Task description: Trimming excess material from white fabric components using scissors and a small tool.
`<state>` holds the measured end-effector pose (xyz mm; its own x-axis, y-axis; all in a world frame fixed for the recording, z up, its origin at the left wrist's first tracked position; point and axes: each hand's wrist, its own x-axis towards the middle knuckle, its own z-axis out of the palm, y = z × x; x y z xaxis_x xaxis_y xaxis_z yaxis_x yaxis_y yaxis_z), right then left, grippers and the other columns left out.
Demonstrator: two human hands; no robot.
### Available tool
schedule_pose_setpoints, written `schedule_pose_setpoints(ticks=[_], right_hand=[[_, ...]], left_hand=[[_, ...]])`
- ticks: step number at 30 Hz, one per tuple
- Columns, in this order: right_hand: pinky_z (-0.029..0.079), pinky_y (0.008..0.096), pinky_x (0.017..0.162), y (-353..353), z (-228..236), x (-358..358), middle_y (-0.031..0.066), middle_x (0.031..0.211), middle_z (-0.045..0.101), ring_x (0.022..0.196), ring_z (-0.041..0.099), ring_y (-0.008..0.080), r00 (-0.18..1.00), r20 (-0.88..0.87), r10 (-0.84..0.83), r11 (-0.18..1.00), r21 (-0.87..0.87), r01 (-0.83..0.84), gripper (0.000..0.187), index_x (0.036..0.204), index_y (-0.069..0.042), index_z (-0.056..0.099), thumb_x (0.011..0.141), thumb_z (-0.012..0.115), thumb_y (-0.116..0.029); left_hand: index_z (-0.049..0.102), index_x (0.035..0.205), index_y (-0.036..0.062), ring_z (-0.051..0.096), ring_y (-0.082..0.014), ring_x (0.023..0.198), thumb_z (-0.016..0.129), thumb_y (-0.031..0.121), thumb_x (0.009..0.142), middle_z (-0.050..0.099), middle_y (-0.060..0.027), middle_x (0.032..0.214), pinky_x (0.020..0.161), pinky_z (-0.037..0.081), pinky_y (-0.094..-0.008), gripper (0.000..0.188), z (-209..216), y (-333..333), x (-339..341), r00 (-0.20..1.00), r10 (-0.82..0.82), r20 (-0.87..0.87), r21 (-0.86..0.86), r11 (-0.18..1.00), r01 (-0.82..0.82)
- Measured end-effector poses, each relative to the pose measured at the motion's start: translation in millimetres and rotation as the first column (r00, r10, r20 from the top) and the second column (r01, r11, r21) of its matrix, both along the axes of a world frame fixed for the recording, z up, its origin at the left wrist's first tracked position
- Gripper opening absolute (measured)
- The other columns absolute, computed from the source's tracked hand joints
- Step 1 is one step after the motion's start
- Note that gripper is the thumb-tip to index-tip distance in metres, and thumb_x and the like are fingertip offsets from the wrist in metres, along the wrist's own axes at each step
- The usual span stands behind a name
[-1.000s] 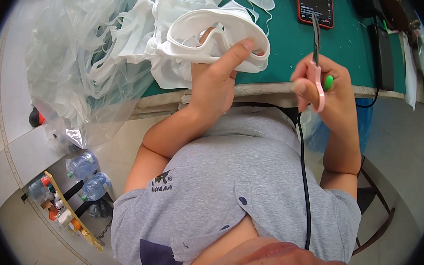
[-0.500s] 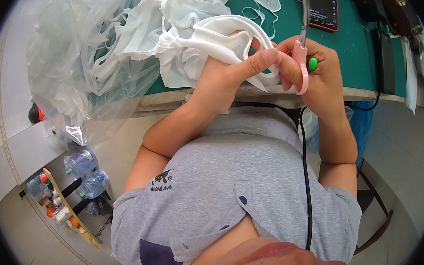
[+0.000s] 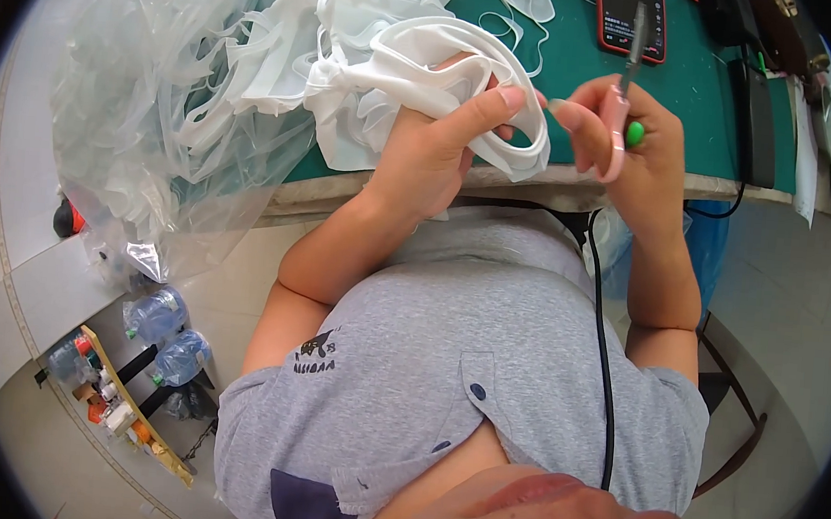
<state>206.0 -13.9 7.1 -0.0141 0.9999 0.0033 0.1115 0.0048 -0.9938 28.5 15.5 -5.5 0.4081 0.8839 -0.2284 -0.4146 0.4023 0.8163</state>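
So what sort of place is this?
Probably a small workshop: a green-topped table bears a heap of white pieces beside clear plastic, and the right hand holds pink-handled scissors.

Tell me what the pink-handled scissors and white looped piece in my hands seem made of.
Pink-handled scissors: handles probably smooth plastic, evenly coloured; blades likely metal, with a grey sheen. White looped piece: satiny, perhaps silicone or soft rubber, its bands lying in smooth curves.

Workshop: green worktable (image 3: 707,121), scissors (image 3: 617,129), heaped white pieces (image 3: 281,49)
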Motion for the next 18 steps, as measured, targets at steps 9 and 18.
schedule_pose_setpoints(ticks=[9, 18], right_hand=[[0.028, 0.0204, 0.037, -23, 6, 18, 0.0006, 0.046, 0.046, 0.036, 0.04, 0.0061, 0.869, -0.357, 0.344, 0.749, -0.454, -0.483, 0.053, 0.07, 0.002, 0.059, 0.075, 0.073, -0.049], [0.025, 0.0194, 0.037, -21, -4, 26, -0.0009, 0.043, 0.045, 0.035, 0.036, 0.0037, 0.79, -0.514, 0.333, 0.699, -0.428, -0.573, 0.056, 0.069, 0.001, 0.058, 0.076, 0.07, -0.053]], left_hand=[[0.055, 0.098, 0.0045, 0.056, -0.0124, 0.081, 0.07, 0.019, 0.084, 0.056, -0.0025, 0.086, 0.075, 0.047, -0.027, 0.025, -10, -2, 7, 0.996, 0.085, 0.016, 0.123, 0.989, -0.086], [0.054, 0.099, 0.0049, 0.055, -0.0123, 0.084, 0.068, 0.016, 0.086, 0.056, -0.0024, 0.086, 0.077, 0.047, -0.0278, 0.023, -11, -4, 6, 0.996, 0.091, 0.02, 0.124, 0.988, -0.093]])
